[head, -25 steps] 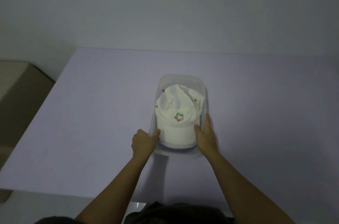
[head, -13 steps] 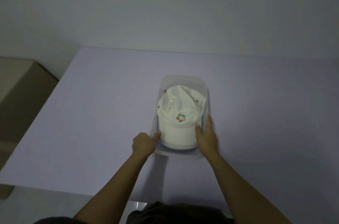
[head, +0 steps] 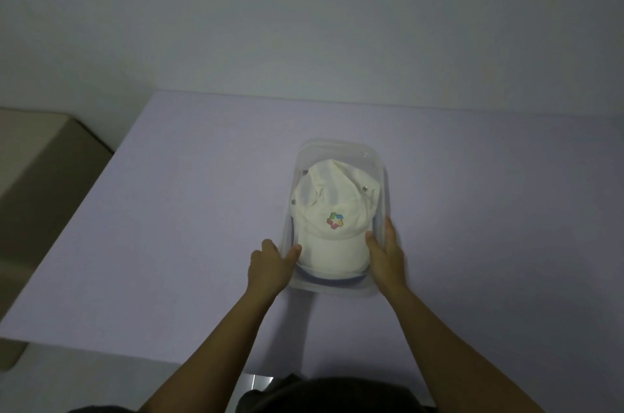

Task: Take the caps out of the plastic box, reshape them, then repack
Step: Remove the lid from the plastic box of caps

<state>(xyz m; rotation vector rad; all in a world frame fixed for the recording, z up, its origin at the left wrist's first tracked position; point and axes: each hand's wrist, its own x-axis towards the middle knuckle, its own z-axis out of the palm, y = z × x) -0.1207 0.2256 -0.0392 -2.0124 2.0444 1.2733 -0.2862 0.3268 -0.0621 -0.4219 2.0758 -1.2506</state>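
The white cap (head: pixel 332 243), its many-coloured logo (head: pixel 335 220) too small to read, lies in the clear plastic box (head: pixel 337 144) on the table (head: pixel 169 210). The left hand (head: pixel 268 269) grips the box wall at 8 o'clock, the right hand (head: pixel 386 257) pinches it at 4 o'clock, thumbs inside. A dark blue edge (head: pixel 329 280) beneath is unclear.

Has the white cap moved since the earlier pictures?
No. Judged against the rim of the plastic box, the white cap lies in the same place inside it, with its brim toward the person.

Lilac table (head: pixel 175 216); grey wall (head: pixel 304 24) behind; beige furniture (head: pixel 37 169) left.
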